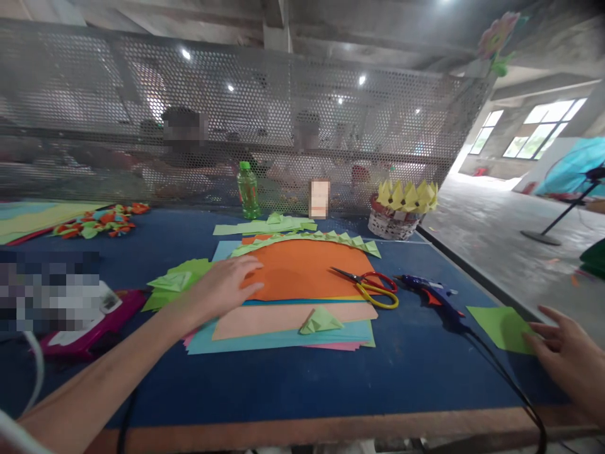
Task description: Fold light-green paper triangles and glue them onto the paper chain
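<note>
My left hand [227,284] is open, its fingers apart and slightly curled over the left part of an orange paper sheet [293,271]. Above that sheet curves a strip of folded pale green paper points [331,238]. A folded light green paper piece [321,321] lies on the pink and blue sheets in front. At the table's right edge, my right hand [570,353] pinches the right side of a green paper square [501,325]. Between the hands rest scissors [378,290] with red and yellow handles and a blue glue gun [432,293].
At the back stand a green bottle [248,192] and a white basket [394,224] with yellow folded points. A magenta-and-white device [89,321] and orange-green pieces [97,221] are at left. The glue gun's black cord [505,372] crosses the right front. A perforated metal screen [283,113] rises behind.
</note>
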A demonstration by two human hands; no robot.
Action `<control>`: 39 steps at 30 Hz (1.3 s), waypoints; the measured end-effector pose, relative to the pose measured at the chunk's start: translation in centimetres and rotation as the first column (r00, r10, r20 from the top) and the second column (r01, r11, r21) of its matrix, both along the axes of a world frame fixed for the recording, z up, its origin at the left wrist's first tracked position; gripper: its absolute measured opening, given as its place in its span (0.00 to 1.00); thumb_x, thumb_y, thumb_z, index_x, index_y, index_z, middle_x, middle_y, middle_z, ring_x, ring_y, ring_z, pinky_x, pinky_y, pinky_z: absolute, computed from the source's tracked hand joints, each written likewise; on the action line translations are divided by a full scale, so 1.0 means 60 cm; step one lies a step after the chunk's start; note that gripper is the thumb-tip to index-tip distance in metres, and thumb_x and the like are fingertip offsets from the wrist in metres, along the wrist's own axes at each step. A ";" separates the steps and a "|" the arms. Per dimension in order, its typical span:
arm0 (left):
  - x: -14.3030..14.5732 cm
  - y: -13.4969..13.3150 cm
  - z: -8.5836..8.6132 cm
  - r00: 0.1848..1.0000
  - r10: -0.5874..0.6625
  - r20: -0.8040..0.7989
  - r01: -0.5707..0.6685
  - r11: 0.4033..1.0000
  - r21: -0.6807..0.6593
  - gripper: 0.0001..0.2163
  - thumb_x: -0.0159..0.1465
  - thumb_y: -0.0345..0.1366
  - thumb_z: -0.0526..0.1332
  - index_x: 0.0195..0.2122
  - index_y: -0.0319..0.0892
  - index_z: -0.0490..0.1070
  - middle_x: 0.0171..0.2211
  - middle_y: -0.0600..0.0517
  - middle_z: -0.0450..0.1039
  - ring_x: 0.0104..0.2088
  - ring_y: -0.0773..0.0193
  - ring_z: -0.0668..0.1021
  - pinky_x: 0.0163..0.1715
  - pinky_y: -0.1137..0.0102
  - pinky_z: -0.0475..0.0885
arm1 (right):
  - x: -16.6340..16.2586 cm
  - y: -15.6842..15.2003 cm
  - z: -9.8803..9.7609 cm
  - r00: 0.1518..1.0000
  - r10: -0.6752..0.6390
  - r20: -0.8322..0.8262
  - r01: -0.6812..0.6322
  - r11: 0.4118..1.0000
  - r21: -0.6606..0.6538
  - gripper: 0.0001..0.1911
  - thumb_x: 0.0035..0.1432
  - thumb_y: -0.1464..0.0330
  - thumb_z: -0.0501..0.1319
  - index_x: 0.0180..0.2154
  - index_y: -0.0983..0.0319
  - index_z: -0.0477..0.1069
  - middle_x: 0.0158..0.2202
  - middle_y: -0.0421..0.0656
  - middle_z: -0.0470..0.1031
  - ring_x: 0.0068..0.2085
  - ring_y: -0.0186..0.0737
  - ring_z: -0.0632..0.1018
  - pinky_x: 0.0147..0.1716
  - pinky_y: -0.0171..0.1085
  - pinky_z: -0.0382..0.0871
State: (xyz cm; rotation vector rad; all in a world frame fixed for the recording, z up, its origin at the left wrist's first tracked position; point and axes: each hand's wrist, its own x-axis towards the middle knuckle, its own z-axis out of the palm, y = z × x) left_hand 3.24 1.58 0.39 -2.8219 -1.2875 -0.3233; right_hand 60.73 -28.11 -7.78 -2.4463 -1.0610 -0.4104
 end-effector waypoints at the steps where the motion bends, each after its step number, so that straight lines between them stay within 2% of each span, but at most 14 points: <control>1: 0.000 -0.007 -0.004 1.000 -0.020 0.009 0.020 1.000 -0.016 0.23 0.68 0.49 0.55 0.57 0.41 0.74 0.61 0.44 0.72 0.60 0.48 0.74 0.61 0.56 0.66 | -0.005 0.002 0.005 0.997 -0.001 -0.078 0.001 1.000 0.001 0.36 0.58 0.58 0.56 0.65 0.65 0.60 0.45 0.59 0.83 0.39 0.52 0.84 0.34 0.45 0.74; 3: -0.002 -0.017 -0.011 0.999 -0.043 0.021 0.043 0.998 -0.040 0.23 0.68 0.49 0.54 0.57 0.42 0.74 0.61 0.45 0.72 0.60 0.48 0.74 0.62 0.55 0.65 | -0.012 0.005 0.013 0.989 -0.007 -0.149 0.006 1.000 -0.008 0.39 0.57 0.57 0.58 0.66 0.67 0.59 0.47 0.61 0.81 0.41 0.56 0.83 0.37 0.49 0.72; 7: -0.008 -0.023 -0.024 0.998 -0.058 0.030 0.061 0.995 -0.078 0.24 0.68 0.50 0.55 0.59 0.43 0.73 0.61 0.44 0.72 0.60 0.46 0.74 0.60 0.54 0.67 | -0.029 0.010 0.028 0.995 -0.079 0.067 0.081 0.996 -0.029 0.35 0.58 0.53 0.60 0.62 0.63 0.67 0.50 0.64 0.79 0.50 0.65 0.78 0.42 0.54 0.67; 9: -0.010 -0.021 -0.030 0.998 -0.063 0.031 0.065 0.994 -0.092 0.24 0.68 0.50 0.55 0.59 0.42 0.72 0.60 0.44 0.73 0.59 0.46 0.75 0.59 0.54 0.68 | -0.055 0.018 0.043 0.985 -0.085 0.152 0.089 0.996 -0.021 0.31 0.60 0.52 0.60 0.60 0.60 0.70 0.50 0.63 0.78 0.50 0.65 0.78 0.41 0.54 0.67; 11: -0.011 -0.017 -0.035 0.998 -0.062 0.031 0.065 0.993 -0.100 0.24 0.68 0.50 0.56 0.60 0.42 0.72 0.60 0.44 0.73 0.59 0.46 0.75 0.59 0.54 0.68 | -0.096 0.034 0.064 0.981 0.010 0.193 -0.006 1.000 -0.023 0.27 0.64 0.53 0.57 0.59 0.59 0.71 0.50 0.61 0.78 0.48 0.62 0.79 0.43 0.53 0.68; 14: -0.009 -0.013 -0.040 0.998 -0.059 0.029 0.062 0.992 -0.110 0.25 0.68 0.50 0.56 0.61 0.44 0.71 0.62 0.46 0.71 0.60 0.46 0.73 0.60 0.54 0.67 | -0.172 0.070 0.092 0.967 0.204 0.151 -0.207 0.978 0.005 0.24 0.65 0.56 0.55 0.57 0.60 0.71 0.49 0.58 0.78 0.47 0.57 0.79 0.43 0.49 0.71; 18: -0.003 -0.012 -0.040 0.998 -0.054 0.026 0.057 0.990 -0.129 0.26 0.67 0.50 0.57 0.64 0.45 0.68 0.65 0.47 0.67 0.63 0.45 0.71 0.60 0.54 0.67 | -0.260 0.126 0.097 0.838 0.531 0.128 -0.539 0.841 0.044 0.20 0.68 0.58 0.53 0.54 0.60 0.72 0.50 0.53 0.76 0.50 0.54 0.78 0.49 0.50 0.71; 22: 0.003 -0.016 -0.038 0.998 -0.047 0.030 0.051 0.987 -0.154 0.28 0.67 0.51 0.57 0.64 0.44 0.68 0.65 0.46 0.67 0.63 0.45 0.71 0.60 0.54 0.68 | -0.321 0.169 0.088 0.744 0.667 0.045 -0.664 0.745 -0.064 0.17 0.69 0.65 0.52 0.54 0.59 0.71 0.54 0.50 0.75 0.53 0.51 0.77 0.53 0.50 0.71; 25: 0.005 -0.017 -0.038 0.998 -0.034 0.045 0.041 0.986 -0.159 0.28 0.66 0.53 0.56 0.63 0.43 0.69 0.62 0.44 0.70 0.61 0.45 0.73 0.60 0.55 0.68 | -0.350 0.192 0.092 0.716 0.698 0.014 -0.687 0.708 -0.167 0.18 0.68 0.71 0.51 0.56 0.62 0.71 0.56 0.51 0.75 0.56 0.52 0.75 0.55 0.50 0.71; 31: 0.004 -0.018 -0.042 0.996 -0.016 0.083 0.029 0.988 -0.149 0.29 0.67 0.58 0.54 0.62 0.47 0.70 0.60 0.46 0.73 0.59 0.45 0.76 0.57 0.58 0.71 | -0.366 0.226 0.100 0.714 0.696 0.074 -0.636 0.689 -0.347 0.23 0.65 0.79 0.49 0.59 0.66 0.68 0.57 0.54 0.75 0.57 0.51 0.76 0.57 0.48 0.70; 39: 0.003 -0.022 -0.039 0.997 -0.044 0.064 0.050 0.993 -0.103 0.22 0.69 0.44 0.51 0.59 0.46 0.74 0.56 0.48 0.77 0.54 0.47 0.79 0.51 0.59 0.74 | -0.375 0.236 0.097 0.746 0.658 0.102 -0.573 0.713 -0.404 0.25 0.63 0.83 0.50 0.59 0.69 0.68 0.54 0.55 0.76 0.56 0.53 0.76 0.56 0.47 0.69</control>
